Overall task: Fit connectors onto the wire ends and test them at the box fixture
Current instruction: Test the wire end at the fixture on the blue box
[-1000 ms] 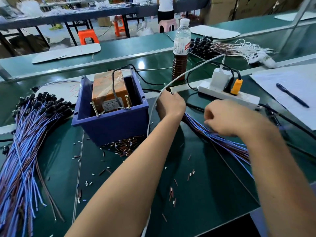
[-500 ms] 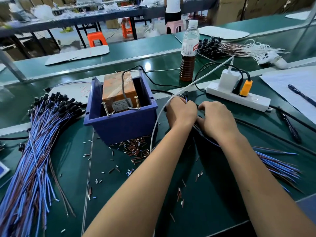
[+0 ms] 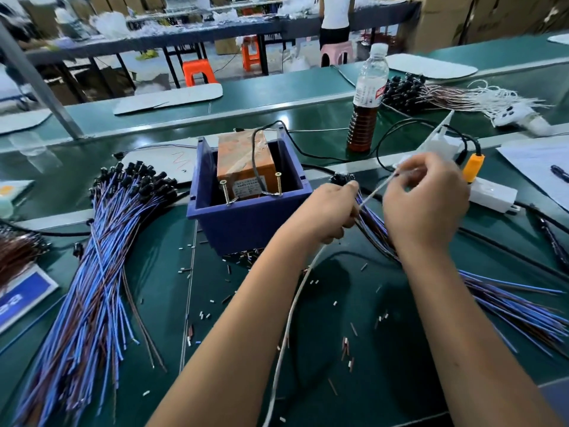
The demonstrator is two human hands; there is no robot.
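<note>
While my left hand (image 3: pixel 326 211) curls tight around the connector end of a bundle of blue and brown insulated wires (image 3: pixel 508 306), my right hand (image 3: pixel 428 204) is raised just beside it, its thumb and forefinger pinching something too small and blurred for me to name, close to a thin white cable (image 3: pixel 289 318) that crosses between my hands and trails back toward me over the dark green bench mat (image 3: pixel 385 380). Black connectors (image 3: pixel 341 179) poke out above my left fist, and the bundle's loose ends fan away to my right across the mat. Just left of my left hand sits the blue plastic box fixture (image 3: pixel 246 223), open at the top; inside it stands an orange block wrapped in clear tape (image 3: pixel 243 164) with a printed label, a black lead looped over it, and two brass-coloured screws (image 3: pixel 278 183) stand upright at the box's near edge. Small cut scraps of wire sleeve (image 3: pixel 348 349) litter the mat at the foot of the box and between my forearms. Far to my left lies a larger heap of blue and brown wires with black connectors fitted (image 3: pixel 92 272). Beyond my right hand are a white power strip (image 3: pixel 492 195) carrying a white charger and an orange plug, and a clear plastic bottle holding brown liquid (image 3: pixel 365 106), upright and roughly half full.
</note>
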